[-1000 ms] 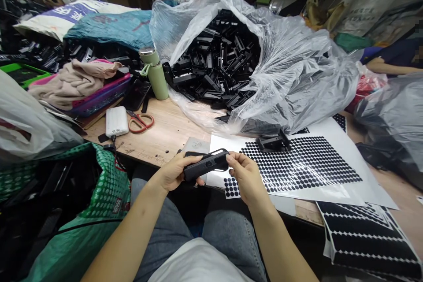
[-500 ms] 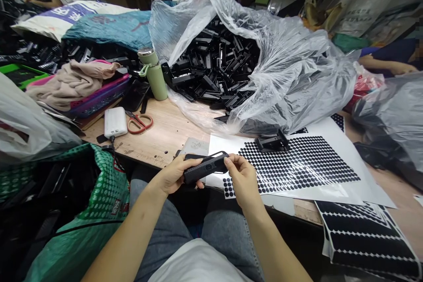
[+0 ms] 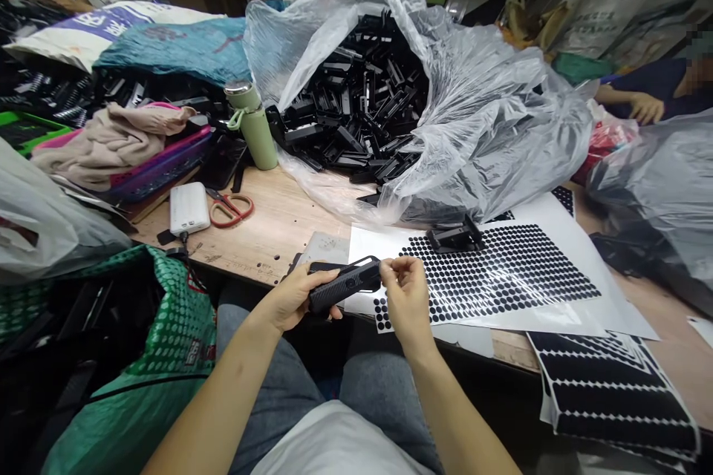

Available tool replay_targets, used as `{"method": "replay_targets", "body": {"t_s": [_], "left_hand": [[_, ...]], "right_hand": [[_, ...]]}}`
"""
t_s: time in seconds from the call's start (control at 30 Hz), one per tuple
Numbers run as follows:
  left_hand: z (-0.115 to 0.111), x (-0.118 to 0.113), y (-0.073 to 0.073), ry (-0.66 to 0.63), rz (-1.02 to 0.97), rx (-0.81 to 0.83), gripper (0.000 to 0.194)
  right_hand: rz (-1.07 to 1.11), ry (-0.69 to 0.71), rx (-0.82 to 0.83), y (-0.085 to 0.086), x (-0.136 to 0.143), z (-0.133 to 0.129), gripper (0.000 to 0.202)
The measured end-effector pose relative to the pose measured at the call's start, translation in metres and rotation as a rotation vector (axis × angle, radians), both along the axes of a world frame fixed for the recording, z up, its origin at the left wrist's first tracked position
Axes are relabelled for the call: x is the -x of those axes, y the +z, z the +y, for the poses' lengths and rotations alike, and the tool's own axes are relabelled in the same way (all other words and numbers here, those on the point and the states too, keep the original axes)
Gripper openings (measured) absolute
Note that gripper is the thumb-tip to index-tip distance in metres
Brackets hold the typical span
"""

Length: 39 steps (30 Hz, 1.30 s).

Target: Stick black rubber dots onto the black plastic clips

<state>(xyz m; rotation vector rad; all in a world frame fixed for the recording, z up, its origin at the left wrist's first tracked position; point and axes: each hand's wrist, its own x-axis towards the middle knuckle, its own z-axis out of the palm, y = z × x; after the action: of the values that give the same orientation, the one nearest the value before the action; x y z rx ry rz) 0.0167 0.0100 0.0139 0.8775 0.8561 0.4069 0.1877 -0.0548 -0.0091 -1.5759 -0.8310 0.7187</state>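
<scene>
My left hand [image 3: 290,298] is wrapped round a black plastic part [image 3: 339,288] with a ribbed, carbon-like surface and a round mark near its middle. A thin open black frame shows along the part's far side. At the part's right end my right hand [image 3: 408,300] is closed in a pinch; what sits between thumb and fingertips is hidden. Below and beyond that hand lies a white sheet of round black stickers [image 3: 501,267], several gone from its near left corner. A small stack of black plastic pieces [image 3: 455,236] rests on the sheet's back edge.
Behind is a clear plastic bag [image 3: 490,126] spilling black parts [image 3: 356,111]. To the left stand a green bottle [image 3: 257,135], red-handled scissors [image 3: 231,211] and a white power bank [image 3: 189,208]. A green bag [image 3: 172,312] hangs low left. Another person's hand [image 3: 646,108] is far right.
My right fingers have drawn into a tighter pinch at the part's end. My left hand keeps its hold. The view has shifted slightly, and the other person's hand at right has moved left.
</scene>
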Motion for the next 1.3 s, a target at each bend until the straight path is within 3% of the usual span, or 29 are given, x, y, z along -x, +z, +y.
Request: {"method": "replay_targets", "body": {"t_s": [0.07,0.2,0.33,0.43,0.6,0.73,1.03,1.17,1.3], "left_hand": [[0.002,0.002,-0.001,0.046,0.015,-0.005,0.027],[0.007,0.005,-0.005,0.114,0.022,0.005,0.022],[0.009,0.004,-0.007,0.097,0.031,0.06,0.022],[0.009,0.0,-0.009,0.08,0.039,0.09,0.024],[0.008,-0.009,-0.01,0.043,0.051,0.102,0.026],[0.006,-0.013,-0.008,0.026,0.043,0.097,0.025],[0.005,-0.013,-0.019,0.053,-0.011,0.08,0.027],[0.004,-0.012,-0.016,0.06,0.001,0.081,0.025],[0.003,-0.017,-0.014,0.152,0.002,0.13,0.025]], "right_hand": [[-0.103,0.006,0.066,-0.009,-0.019,0.003,0.021],[-0.471,0.231,0.301,-0.032,-0.048,0.002,0.01],[-0.628,0.338,0.326,-0.045,-0.054,-0.002,0.007],[-0.577,0.366,0.313,-0.036,-0.052,-0.004,0.012],[-0.295,0.389,0.157,0.008,-0.029,-0.004,0.016],[-0.27,0.421,0.036,0.029,-0.001,0.001,0.013],[-0.312,0.398,0.069,0.026,0.009,0.003,0.015],[-0.356,0.409,0.069,0.023,0.011,0.003,0.013],[-0.453,0.227,0.037,0.016,0.015,0.002,0.007]]}}
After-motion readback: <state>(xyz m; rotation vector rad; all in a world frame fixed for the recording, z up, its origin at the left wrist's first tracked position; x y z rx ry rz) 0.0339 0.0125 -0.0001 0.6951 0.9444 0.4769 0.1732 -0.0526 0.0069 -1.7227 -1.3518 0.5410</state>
